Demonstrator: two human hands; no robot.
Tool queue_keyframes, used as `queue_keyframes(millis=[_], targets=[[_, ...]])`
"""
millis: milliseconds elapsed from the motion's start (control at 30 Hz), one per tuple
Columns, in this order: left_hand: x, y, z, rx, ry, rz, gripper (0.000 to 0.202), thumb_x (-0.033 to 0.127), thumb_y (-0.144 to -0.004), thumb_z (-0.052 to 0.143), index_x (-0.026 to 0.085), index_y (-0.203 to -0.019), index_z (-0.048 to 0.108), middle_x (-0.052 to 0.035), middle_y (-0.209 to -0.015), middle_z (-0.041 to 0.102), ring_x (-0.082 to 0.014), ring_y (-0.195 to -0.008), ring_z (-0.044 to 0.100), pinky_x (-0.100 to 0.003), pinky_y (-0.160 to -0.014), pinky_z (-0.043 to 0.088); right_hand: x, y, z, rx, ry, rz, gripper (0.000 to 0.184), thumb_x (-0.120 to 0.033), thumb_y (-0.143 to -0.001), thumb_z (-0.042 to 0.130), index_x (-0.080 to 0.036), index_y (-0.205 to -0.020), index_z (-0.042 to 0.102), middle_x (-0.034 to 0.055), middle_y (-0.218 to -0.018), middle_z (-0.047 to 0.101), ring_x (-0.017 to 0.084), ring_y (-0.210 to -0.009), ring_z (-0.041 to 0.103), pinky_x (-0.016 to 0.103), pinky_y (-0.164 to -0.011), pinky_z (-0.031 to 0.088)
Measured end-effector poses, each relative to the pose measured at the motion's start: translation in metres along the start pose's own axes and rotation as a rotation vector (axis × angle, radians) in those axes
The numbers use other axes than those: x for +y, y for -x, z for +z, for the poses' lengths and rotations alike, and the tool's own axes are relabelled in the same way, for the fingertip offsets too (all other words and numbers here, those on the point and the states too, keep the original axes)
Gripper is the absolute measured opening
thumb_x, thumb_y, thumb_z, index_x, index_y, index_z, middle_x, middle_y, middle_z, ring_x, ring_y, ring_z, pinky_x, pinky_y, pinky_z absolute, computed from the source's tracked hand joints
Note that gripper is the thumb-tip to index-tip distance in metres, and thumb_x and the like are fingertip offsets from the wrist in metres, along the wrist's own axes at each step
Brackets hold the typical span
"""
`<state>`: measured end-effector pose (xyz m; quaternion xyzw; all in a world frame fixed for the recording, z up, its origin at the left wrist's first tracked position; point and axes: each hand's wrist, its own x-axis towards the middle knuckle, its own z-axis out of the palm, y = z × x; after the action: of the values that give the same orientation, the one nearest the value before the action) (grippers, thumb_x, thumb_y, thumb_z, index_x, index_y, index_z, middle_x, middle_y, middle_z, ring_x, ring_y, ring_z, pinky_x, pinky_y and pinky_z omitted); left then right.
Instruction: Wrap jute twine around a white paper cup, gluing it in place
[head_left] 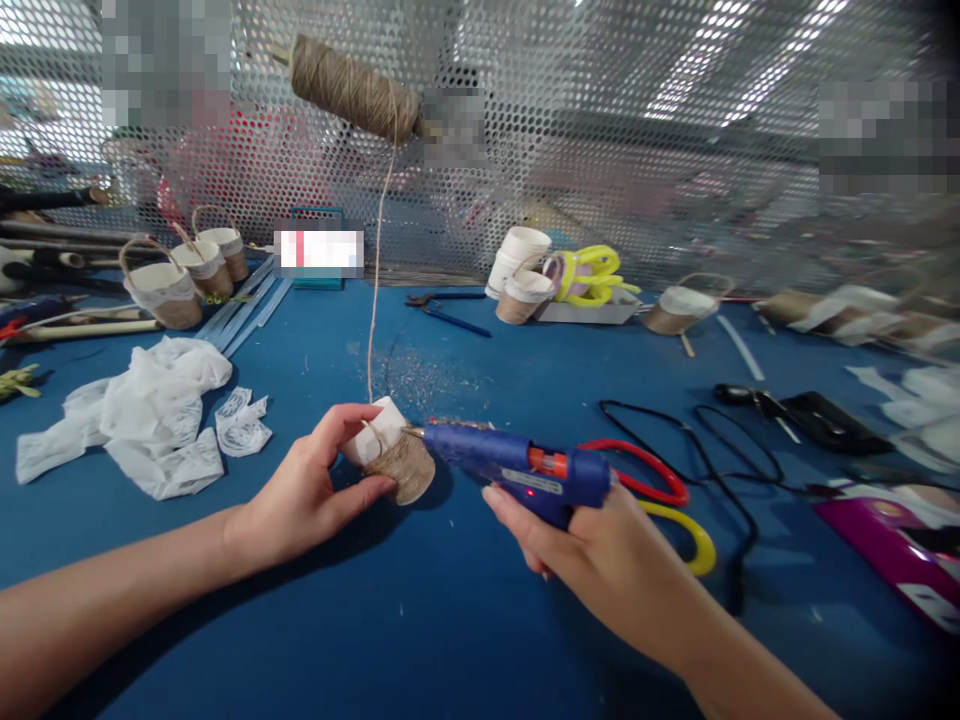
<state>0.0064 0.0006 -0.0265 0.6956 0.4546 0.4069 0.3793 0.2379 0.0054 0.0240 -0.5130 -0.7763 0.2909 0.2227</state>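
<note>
My left hand [311,490] grips a small white paper cup [382,432] lying on its side, its lower half wound with brown twine. A strand of twine [373,300] runs from the cup up to a spool [352,90] hanging on the mesh wall. My right hand [592,545] is closed round the handle of a blue glue gun [517,465], whose nozzle touches the twine-wrapped part of the cup. Both are just above the blue table [420,620].
Red-and-yellow scissors [667,500] and a black cable [712,450] lie right of the gun. Crumpled white paper [150,410] sits at left. Finished twine-wrapped cups [180,280] stand at back left, more cups [521,270] at back centre. Blue pliers [446,310] lie nearby.
</note>
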Motion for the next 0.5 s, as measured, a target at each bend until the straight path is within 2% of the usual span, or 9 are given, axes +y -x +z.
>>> queue_keyframes(millis=[333, 500], targets=[[0.0003, -0.0004, -0.0006, -0.003, -0.017, 0.018, 0.041, 0.02, -0.078, 0.058, 0.018, -0.114, 0.038, -0.0047, -0.093, 0.064, -0.0158, -0.083, 0.061, -0.026, -0.073, 0.048, -0.0018, -0.0046, -0.0003, -0.007, -0.008, 0.094, 0.038, -0.035, -0.077, 0.05, -0.023, -0.042, 0.039, -0.0036, -0.036, 0.046, 0.009, -0.033, 0.048, 0.021, -0.043, 0.047], [0.0017, -0.0001, -0.0004, 0.004, -0.023, 0.018, 0.04, 0.02, -0.078, 0.059, 0.018, -0.112, 0.039, -0.0043, -0.093, 0.064, -0.0157, -0.082, 0.061, -0.026, -0.073, 0.049, -0.0012, -0.003, 0.0005, 0.024, 0.012, 0.041, 0.039, -0.035, -0.078, 0.051, -0.023, -0.043, 0.039, -0.0047, -0.035, 0.047, 0.01, -0.032, 0.049, 0.021, -0.04, 0.045]])
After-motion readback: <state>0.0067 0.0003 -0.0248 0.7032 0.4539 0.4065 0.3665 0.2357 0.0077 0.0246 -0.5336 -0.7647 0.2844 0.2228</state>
